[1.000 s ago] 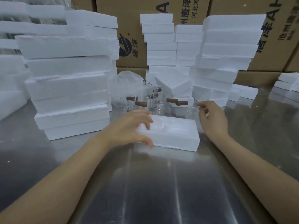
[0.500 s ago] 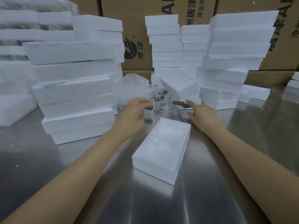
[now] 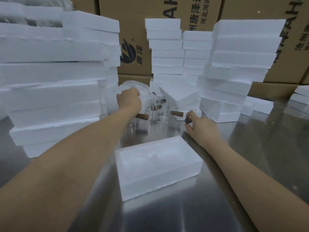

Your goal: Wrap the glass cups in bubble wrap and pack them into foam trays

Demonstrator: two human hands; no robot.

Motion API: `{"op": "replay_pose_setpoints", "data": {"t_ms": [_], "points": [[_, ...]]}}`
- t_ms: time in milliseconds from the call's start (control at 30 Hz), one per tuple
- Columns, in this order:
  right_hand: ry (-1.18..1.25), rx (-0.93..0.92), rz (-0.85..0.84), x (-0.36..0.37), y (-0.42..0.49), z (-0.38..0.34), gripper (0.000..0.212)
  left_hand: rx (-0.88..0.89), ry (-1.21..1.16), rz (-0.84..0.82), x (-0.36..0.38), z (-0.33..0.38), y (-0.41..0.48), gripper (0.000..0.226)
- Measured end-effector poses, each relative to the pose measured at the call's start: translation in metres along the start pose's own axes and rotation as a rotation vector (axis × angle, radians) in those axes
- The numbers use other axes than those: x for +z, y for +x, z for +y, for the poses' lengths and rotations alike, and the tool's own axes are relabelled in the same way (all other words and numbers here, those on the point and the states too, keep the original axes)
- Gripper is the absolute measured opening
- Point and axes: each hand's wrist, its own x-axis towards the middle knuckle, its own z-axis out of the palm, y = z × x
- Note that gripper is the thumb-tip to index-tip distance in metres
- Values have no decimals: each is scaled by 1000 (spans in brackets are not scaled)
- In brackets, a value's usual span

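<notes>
A white foam tray (image 3: 155, 183) with shallow pockets lies on the steel table in front of me. Behind it stand several clear glass cups (image 3: 161, 118) with brown wooden handles. A pile of bubble wrap (image 3: 146, 97) sits just behind the cups. My left hand (image 3: 129, 102) reaches over the cups, its fingers curled into the bubble wrap. To the right, my right hand (image 3: 200, 126) pinches the brown handle (image 3: 187, 121) of one glass cup whose clear body is barely visible behind the fingers.
Tall stacks of white foam trays (image 3: 55, 91) stand on the left, and more foam stacks (image 3: 237, 64) rise behind and right. One foam tray (image 3: 180, 94) leans tilted behind the cups. Cardboard boxes (image 3: 197, 14) line the back.
My left hand rose from the cups to the bubble wrap pile and curled into it. My right hand took a cup handle between its fingers. The foam tray sits turned and closer to me.
</notes>
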Motion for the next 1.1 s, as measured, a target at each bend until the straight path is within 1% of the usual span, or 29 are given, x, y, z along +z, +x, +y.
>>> {"op": "replay_pose_setpoints", "data": {"t_ms": [67,133,233,300,367,400,467,500,600,633,700,800,867,900,967,1033,1100], "points": [[62,8,50,0,-1,-1,21,6,-238,134,-6,7,-3,19],[86,17,130,-2,-3,-3,19,107,-384,271,-20,18,-12,20],[93,34,256,-5,-6,-7,15,270,-403,431,-46,30,-33,32],[221,77,340,-10,-12,-9,15,337,-445,465,-63,31,-53,33],[415,181,391,-19,-20,-11,16,391,-517,426,-77,24,-78,30],[507,235,406,-23,-25,-11,15,410,-559,381,-82,17,-91,32],[671,302,445,-28,-38,-15,17,400,-618,262,-88,1,-114,47],[727,312,471,-30,-45,-18,19,370,-634,196,-89,-7,-122,51],[814,335,510,-39,-65,-26,25,168,-770,20,-86,-22,-133,44],[840,358,501,-43,-70,-28,26,125,-802,8,-87,-23,-133,45],[935,423,483,-47,-75,-32,23,120,-834,93,-90,-23,-136,46],[1201,480,436,-55,-74,-37,18,257,-750,245,-92,-25,-139,59],[1352,487,363,-62,-72,-40,14,334,-671,251,-90,-25,-142,70],[1442,492,323,-64,-70,-41,14,359,-667,220,-89,-24,-144,71],[1607,495,242,-67,-68,-43,15,384,-690,141,-88,-22,-147,63],[1686,503,174,-67,-67,-47,12,392,-633,123,-84,-25,-145,40],[1753,511,139,-68,-66,-50,11,356,-454,128,-83,-31,-143,13]]}}
